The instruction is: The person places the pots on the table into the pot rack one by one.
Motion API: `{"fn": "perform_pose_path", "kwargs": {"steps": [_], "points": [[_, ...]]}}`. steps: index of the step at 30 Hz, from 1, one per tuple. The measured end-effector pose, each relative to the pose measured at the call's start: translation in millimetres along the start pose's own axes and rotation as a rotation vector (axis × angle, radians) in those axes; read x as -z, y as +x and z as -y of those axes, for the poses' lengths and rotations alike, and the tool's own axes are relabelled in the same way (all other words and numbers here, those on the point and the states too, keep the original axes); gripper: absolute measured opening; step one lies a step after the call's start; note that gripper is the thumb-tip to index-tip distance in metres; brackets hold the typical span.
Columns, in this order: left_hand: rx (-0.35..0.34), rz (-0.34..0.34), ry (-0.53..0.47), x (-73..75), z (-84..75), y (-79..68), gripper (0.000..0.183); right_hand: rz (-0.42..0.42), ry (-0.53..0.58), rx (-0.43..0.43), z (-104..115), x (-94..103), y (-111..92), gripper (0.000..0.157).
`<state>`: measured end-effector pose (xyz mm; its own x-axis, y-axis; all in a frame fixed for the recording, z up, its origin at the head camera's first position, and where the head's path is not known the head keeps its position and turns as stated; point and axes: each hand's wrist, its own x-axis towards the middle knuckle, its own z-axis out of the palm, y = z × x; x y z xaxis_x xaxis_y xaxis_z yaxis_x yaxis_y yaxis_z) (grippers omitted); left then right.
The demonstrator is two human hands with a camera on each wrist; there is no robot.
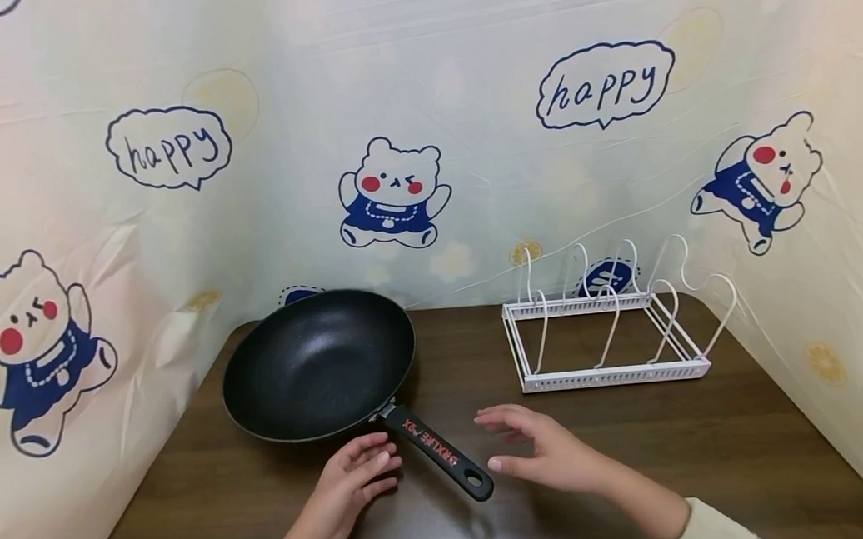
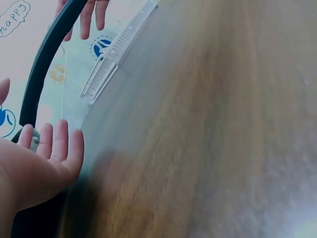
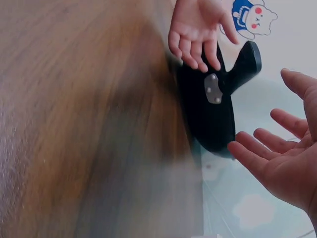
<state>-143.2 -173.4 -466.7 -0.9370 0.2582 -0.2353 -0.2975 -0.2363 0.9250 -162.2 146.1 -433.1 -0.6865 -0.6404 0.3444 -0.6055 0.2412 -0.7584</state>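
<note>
A black frying pan (image 1: 318,369) sits on the left part of the wooden table, its handle (image 1: 438,453) slanting toward the front right. Just left of the handle is my left hand (image 1: 349,488), fingers loosely bent and holding nothing. On the handle's other side my right hand (image 1: 545,453) hovers with fingers spread, a small gap from the handle's end. In the right wrist view the pan's outer side (image 3: 208,119) shows with a metal handle bracket (image 3: 213,89). The left wrist view has the dark handle (image 2: 47,59) rising beyond the left hand (image 2: 44,163).
A white wire rack (image 1: 612,376) with several curved uprights stands at the back right of the brown table (image 1: 468,359). Behind and at both sides hangs a pale curtain (image 1: 464,92) printed with cartoon bears. It meets the table's back edge.
</note>
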Motion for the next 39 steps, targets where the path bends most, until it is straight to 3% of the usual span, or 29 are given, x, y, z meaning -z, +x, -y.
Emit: {"fn": "perform_pose_path", "kwargs": {"steps": [5, 12, 18, 20, 25, 28, 33, 39], "points": [[0.036, 0.072, -0.165, -2.2, 1.2, 6.7, 0.059, 0.056, 0.154, -0.108, 0.5, -7.5, 3.8, 0.044], [0.047, 0.097, -0.439, -11.1, 6.5, 18.7, 0.02, 0.113, 0.339, -0.198, 1.6, -18.4, 11.2, 0.042], [-0.03, 0.221, -0.534, -15.9, 10.8, 28.6, 0.017, 0.154, 0.5, -0.22, -3.1, -27.6, 14.3, 0.047], [-0.053, 0.263, -0.55, -17.1, 13.1, 30.7, 0.021, 0.164, 0.604, -0.235, -4.6, -30.6, 13.9, 0.048], [-0.032, 0.189, -0.58, -25.2, 16.9, 32.6, 0.026, 0.202, 0.981, -0.325, -5.2, -37.0, 11.1, 0.055], [-0.019, 0.135, -0.598, -30.7, 18.2, 33.7, 0.024, 0.201, 1.135, -0.355, -6.6, -40.2, 9.0, 0.057], [-0.036, 0.048, -0.609, -37.6, 18.5, 35.5, 0.023, 0.167, 1.246, -0.352, -11.1, -44.8, 5.7, 0.056], [-0.034, -0.018, -0.629, -38.9, 19.7, 31.3, 0.028, 0.164, 1.279, -0.341, -14.0, -50.0, 2.6, 0.055]]}}
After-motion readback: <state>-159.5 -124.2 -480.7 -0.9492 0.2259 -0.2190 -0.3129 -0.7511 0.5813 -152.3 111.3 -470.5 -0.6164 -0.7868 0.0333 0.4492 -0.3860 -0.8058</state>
